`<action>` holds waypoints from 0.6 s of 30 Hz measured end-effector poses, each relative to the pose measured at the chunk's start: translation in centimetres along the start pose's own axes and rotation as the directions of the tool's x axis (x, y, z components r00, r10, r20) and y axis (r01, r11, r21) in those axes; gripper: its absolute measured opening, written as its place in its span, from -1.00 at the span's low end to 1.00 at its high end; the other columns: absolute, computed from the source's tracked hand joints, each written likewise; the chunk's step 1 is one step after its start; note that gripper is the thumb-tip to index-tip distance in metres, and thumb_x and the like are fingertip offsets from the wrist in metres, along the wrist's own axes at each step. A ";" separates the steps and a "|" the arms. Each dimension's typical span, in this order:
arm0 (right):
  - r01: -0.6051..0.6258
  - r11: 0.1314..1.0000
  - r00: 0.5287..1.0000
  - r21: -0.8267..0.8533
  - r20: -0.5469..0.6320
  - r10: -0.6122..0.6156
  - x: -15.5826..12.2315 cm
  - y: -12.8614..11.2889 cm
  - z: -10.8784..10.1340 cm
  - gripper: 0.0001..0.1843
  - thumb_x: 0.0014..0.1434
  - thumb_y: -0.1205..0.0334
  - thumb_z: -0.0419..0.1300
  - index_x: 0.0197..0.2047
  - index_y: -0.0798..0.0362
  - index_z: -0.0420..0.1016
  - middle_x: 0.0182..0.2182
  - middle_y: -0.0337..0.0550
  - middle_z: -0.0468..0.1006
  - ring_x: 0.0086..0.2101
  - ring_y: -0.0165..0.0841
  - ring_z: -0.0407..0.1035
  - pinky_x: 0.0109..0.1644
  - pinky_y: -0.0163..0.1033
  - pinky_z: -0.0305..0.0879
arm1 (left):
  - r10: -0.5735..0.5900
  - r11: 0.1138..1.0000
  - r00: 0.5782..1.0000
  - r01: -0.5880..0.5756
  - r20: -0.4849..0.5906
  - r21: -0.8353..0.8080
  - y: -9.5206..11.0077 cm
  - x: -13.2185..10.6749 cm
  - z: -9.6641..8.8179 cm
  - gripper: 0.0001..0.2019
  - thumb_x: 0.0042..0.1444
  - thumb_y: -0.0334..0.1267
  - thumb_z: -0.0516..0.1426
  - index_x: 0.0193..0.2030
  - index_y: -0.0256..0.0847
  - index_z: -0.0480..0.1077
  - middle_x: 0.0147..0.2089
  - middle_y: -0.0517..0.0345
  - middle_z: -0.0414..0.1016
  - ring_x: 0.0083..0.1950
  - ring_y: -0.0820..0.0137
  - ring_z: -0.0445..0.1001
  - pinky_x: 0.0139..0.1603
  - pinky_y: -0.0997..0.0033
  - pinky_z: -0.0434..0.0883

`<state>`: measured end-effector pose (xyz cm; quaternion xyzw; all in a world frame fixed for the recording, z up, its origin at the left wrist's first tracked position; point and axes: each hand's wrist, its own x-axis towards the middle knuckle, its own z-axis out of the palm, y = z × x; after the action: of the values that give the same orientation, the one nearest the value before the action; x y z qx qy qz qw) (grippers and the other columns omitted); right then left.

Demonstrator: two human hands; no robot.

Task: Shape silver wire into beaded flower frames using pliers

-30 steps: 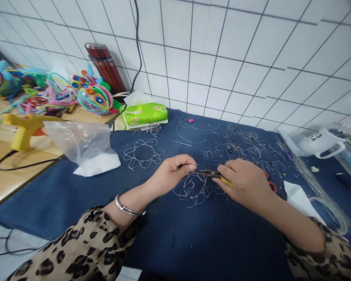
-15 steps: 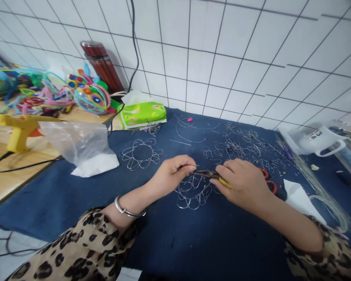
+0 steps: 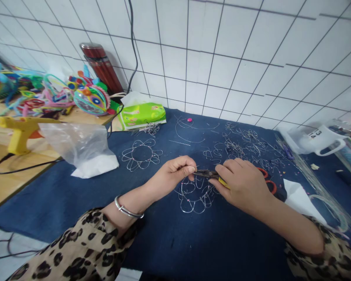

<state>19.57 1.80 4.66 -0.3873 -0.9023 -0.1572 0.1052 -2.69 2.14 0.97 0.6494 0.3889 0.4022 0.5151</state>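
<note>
A flower-shaped wire frame (image 3: 190,210) with small pink bits on its wires hangs below my hands. My left hand (image 3: 175,173) pinches its upper part between thumb and forefinger; the exact wire under the fingertips is hidden. In my right hand (image 3: 242,183) are pliers (image 3: 207,173) with yellow handles, their dark jaws pointing left and meeting the wire at my left fingertips. A second flower-shaped wire ring (image 3: 134,168) lies flat on the blue cloth (image 3: 152,242) to the left.
Scissors with red handles (image 3: 271,187) lie behind my right hand. Loose wire pieces (image 3: 236,146) cover the back right, near a white mug (image 3: 324,140). On the left are a plastic bag (image 3: 82,144), tissue pack (image 3: 143,115), yellow glue gun (image 3: 17,132) and red flask (image 3: 103,68).
The wire frame under my hands has turned and shifted slightly down and right. Both hands stay almost in place, with the pliers still at the left fingertips.
</note>
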 end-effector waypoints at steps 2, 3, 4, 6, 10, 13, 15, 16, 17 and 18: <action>0.009 1.000 1.000 0.012 0.009 -0.009 0.0 0.0 0.0 -0.69 0.20 0.02 0.02 -0.23 0.06 0.43 -0.40 -0.10 0.40 -0.36 -0.31 0.18 -0.29 -0.19 0.00 | -0.005 0.999 1.000 0.006 0.019 -0.040 -0.1 0.1 0.0 -0.83 0.21 -0.21 0.04 -0.31 -0.25 0.35 -0.43 0.20 0.37 -0.33 0.46 0.34 -0.19 0.40 0.28; 0.012 1.000 1.000 0.018 0.015 -0.013 0.0 0.0 0.0 -0.69 0.21 0.02 0.01 -0.24 0.06 0.43 -0.40 -0.10 0.40 -0.36 -0.31 0.17 -0.28 -0.19 0.00 | -0.009 0.998 1.000 0.011 0.026 -0.062 -0.1 0.1 -0.1 -0.83 0.20 -0.21 0.05 -0.32 -0.25 0.35 -0.43 0.20 0.36 -0.33 0.46 0.34 -0.19 0.40 0.27; 0.016 1.000 1.000 0.022 0.021 -0.017 0.0 0.0 0.0 -0.69 0.21 0.02 0.01 -0.24 0.06 0.42 -0.40 -0.10 0.39 -0.36 -0.31 0.17 -0.28 -0.19 0.00 | -0.011 0.997 0.999 0.014 0.031 -0.081 -0.2 0.1 -0.1 -0.84 0.20 -0.22 0.05 -0.33 -0.26 0.35 -0.43 0.20 0.36 -0.34 0.47 0.33 -0.20 0.41 0.27; 0.019 0.999 0.999 0.027 0.034 -0.020 0.0 0.0 0.0 -0.69 0.21 0.01 0.00 -0.25 0.06 0.42 -0.41 -0.11 0.38 -0.36 -0.31 0.16 -0.28 -0.19 0.00 | -0.013 0.995 0.999 0.017 0.038 -0.100 -0.2 0.2 -0.2 -0.85 0.20 -0.23 0.06 -0.33 -0.26 0.35 -0.43 0.21 0.36 -0.34 0.47 0.33 -0.20 0.42 0.26; 0.025 0.999 0.999 0.039 0.044 -0.027 0.0 0.0 0.1 -0.68 0.22 0.00 -0.01 -0.26 0.05 0.42 -0.42 -0.12 0.35 -0.38 -0.32 0.14 -0.30 -0.20 -0.02 | -0.013 0.994 0.998 0.020 0.059 -0.104 -0.2 0.1 -0.3 -0.86 0.20 -0.26 0.06 -0.32 -0.26 0.35 -0.44 0.21 0.38 -0.35 0.49 0.33 -0.21 0.43 0.25; 0.019 0.999 0.998 0.045 0.051 -0.022 0.0 0.0 0.1 -0.68 0.22 0.00 -0.03 -0.27 0.04 0.41 -0.42 -0.13 0.34 -0.38 -0.32 0.13 -0.31 -0.20 -0.03 | -0.017 0.995 0.998 0.023 0.066 -0.100 -0.2 0.2 -0.4 -0.86 0.20 -0.25 0.06 -0.31 -0.26 0.35 -0.44 0.21 0.38 -0.35 0.48 0.34 -0.21 0.43 0.25; 0.012 0.999 0.998 0.041 0.057 -0.015 0.0 -0.1 0.2 -0.67 0.23 0.00 -0.04 -0.28 0.04 0.40 -0.43 -0.14 0.33 -0.39 -0.33 0.11 -0.33 -0.20 -0.04 | -0.016 0.996 0.997 0.023 0.072 -0.090 -0.1 0.2 -0.5 -0.86 0.20 -0.25 0.05 -0.31 -0.26 0.35 -0.44 0.21 0.38 -0.35 0.47 0.34 -0.21 0.43 0.25; 0.009 0.999 0.998 0.037 0.058 -0.011 0.0 -0.2 0.2 -0.67 0.23 0.00 -0.05 -0.30 0.03 0.39 -0.43 -0.14 0.32 -0.40 -0.33 0.11 -0.33 -0.20 -0.05 | -0.015 0.996 0.997 0.021 0.075 -0.083 -0.1 0.2 -0.5 -0.85 0.21 -0.25 0.05 -0.31 -0.26 0.35 -0.44 0.21 0.38 -0.35 0.47 0.34 -0.21 0.42 0.25; 0.005 0.999 0.998 0.032 0.058 -0.007 0.0 -0.2 0.2 -0.68 0.23 0.00 -0.05 -0.31 0.03 0.39 -0.44 -0.14 0.32 -0.40 -0.34 0.10 -0.34 -0.20 -0.06 | -0.012 0.997 0.997 0.017 0.076 -0.075 -0.1 0.2 -0.6 -0.85 0.21 -0.25 0.05 -0.31 -0.26 0.35 -0.44 0.21 0.38 -0.35 0.47 0.34 -0.21 0.43 0.25; 0.003 1.000 0.998 0.029 0.057 -0.004 0.0 -0.2 0.2 -0.68 0.23 0.00 -0.05 -0.32 0.03 0.38 -0.44 -0.14 0.31 -0.41 -0.34 0.09 -0.34 -0.21 -0.07 | -0.008 0.998 0.997 0.013 0.076 -0.067 -0.1 0.2 -0.6 -0.85 0.21 -0.25 0.05 -0.31 -0.26 0.35 -0.44 0.21 0.38 -0.34 0.48 0.34 -0.21 0.43 0.25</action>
<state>19.40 1.72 4.38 -0.3885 -0.9078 -0.1333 0.0845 -3.16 2.57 0.96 0.6442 0.3586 0.3874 0.5534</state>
